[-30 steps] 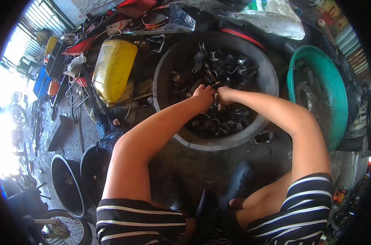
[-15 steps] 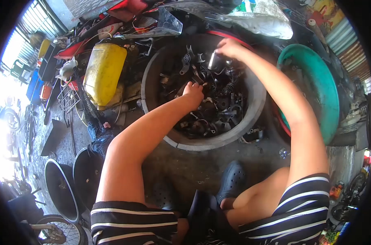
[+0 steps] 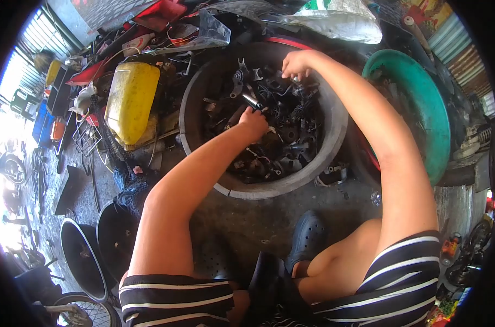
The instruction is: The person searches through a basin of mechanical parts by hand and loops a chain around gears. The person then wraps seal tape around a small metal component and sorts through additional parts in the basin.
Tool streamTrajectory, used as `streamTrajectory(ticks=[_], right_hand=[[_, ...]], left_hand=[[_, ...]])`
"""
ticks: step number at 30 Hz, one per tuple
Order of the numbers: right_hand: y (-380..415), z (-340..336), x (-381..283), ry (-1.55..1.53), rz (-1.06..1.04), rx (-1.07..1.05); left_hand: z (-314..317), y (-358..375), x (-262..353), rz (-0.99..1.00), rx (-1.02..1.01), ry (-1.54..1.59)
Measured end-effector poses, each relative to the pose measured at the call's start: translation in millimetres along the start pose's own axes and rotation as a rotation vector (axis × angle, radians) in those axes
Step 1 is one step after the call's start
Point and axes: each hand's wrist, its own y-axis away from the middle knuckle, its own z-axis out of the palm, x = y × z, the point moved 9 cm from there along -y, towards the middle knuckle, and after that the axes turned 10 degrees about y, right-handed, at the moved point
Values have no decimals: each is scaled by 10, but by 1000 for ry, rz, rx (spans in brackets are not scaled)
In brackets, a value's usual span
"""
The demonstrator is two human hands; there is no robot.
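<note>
A big round dark tub full of loose, greasy metal vehicle parts stands in front of me. My left hand reaches into its middle, fingers closed around the lower end of a shiny metal cylinder with a dark end. Above the far right part of the tub is my right hand, its fingers curled downward. Something small and bright shows at those fingertips, too small to name. A bracket-like metal part lies beyond my left hand.
A green basin leans on the right, a yellow jug lies on the left. Black buckets stand at lower left. A white sack and scrap parts crowd the far side. My clog is near the tub.
The shiny rod-like piece at my right hand no longer shows there, and a shiny cylinder now shows at my left fingers. My right hand has curled. The view has shifted slightly.
</note>
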Motion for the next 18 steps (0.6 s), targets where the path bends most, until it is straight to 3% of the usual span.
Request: streamTrajectory(ticks=[4, 10, 11, 12, 14, 16, 18], right_hand=[[-8, -89, -86, 93, 16, 14], [-91, -44, -139, 233, -32, 101], [-85, 4, -120, 318, 10, 114], [36, 70, -159, 376, 33, 159], [-23, 348, -318, 558, -151, 255], [28, 818, -528, 449, -249, 71], [234, 1096, -718, -102, -256, 116]], left_hand=[[-337, 58, -256, -56, -153, 89], [-883, 289, -1148, -193, 105, 530], [-828, 237, -1300, -81, 166, 684], [-796, 285, -1374, -86, 165, 687], [-727, 357, -1421, -67, 109, 617], [-710, 497, -1412, -144, 138, 543], [-588, 516, -1440, -193, 65, 466]])
